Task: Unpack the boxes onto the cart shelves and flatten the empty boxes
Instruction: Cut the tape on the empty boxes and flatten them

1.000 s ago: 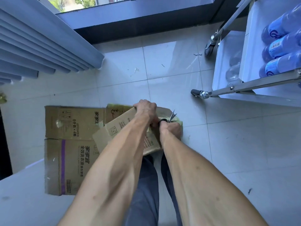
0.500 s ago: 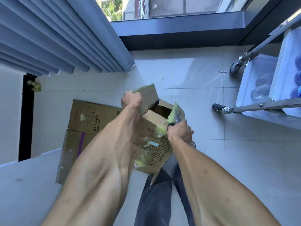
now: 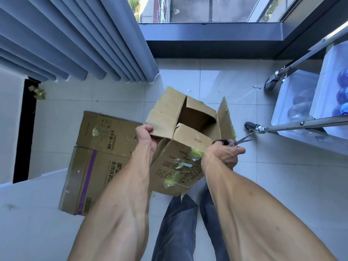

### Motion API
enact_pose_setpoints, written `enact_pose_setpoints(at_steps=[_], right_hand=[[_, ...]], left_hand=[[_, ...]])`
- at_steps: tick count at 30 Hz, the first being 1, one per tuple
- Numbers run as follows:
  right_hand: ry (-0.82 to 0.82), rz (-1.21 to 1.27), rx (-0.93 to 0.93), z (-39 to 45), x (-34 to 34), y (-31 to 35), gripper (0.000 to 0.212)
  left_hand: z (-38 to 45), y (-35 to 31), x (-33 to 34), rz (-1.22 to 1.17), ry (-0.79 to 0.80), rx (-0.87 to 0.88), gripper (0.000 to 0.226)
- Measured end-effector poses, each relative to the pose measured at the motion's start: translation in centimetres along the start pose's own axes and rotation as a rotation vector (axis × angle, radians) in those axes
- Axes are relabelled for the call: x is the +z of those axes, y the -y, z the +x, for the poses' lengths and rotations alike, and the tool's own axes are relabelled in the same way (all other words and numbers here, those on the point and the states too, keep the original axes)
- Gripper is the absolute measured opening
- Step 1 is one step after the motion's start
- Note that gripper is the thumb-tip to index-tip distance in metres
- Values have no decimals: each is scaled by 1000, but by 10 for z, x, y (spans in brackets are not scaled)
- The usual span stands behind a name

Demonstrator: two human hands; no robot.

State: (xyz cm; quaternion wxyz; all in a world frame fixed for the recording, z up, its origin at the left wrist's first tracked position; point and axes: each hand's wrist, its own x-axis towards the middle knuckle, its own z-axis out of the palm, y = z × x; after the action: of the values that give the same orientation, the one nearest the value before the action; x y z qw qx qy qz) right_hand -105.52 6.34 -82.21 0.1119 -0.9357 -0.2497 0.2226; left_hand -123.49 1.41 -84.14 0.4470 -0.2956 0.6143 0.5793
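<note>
An empty box [image 3: 180, 147], flaps open, is held above the floor over the knees. Its left flap is pinched by the left hand [image 3: 146, 136]; the right hand [image 3: 225, 156] is closed on scissors [image 3: 235, 142] at the box's right side. Flattening appears under way: remaining tape likely needs cutting. Left of the box lie flattened boxes [image 3: 98, 153]; right, the cart [image 3: 305, 127] with bottles [image 3: 341, 95].
</note>
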Motion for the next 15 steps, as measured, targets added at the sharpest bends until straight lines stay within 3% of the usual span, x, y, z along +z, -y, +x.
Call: enact_pose_setpoints(at_steps=[5,7,12,15], right_hand=[[27,-84,-287,-11,7,7,47],[65,-84,-304,-14,7,6,49],[192,-40,87,-8,4,0,47],[276,-178,-106,-2,8,-6,49]], left_hand=[[-8,-1,0,-97,104,-38,25],[-8,4,-8,-95,77,-75,30],[-6,44,-42,147,-197,-127,23],[-3,72,-47,125,-356,-123,20]])
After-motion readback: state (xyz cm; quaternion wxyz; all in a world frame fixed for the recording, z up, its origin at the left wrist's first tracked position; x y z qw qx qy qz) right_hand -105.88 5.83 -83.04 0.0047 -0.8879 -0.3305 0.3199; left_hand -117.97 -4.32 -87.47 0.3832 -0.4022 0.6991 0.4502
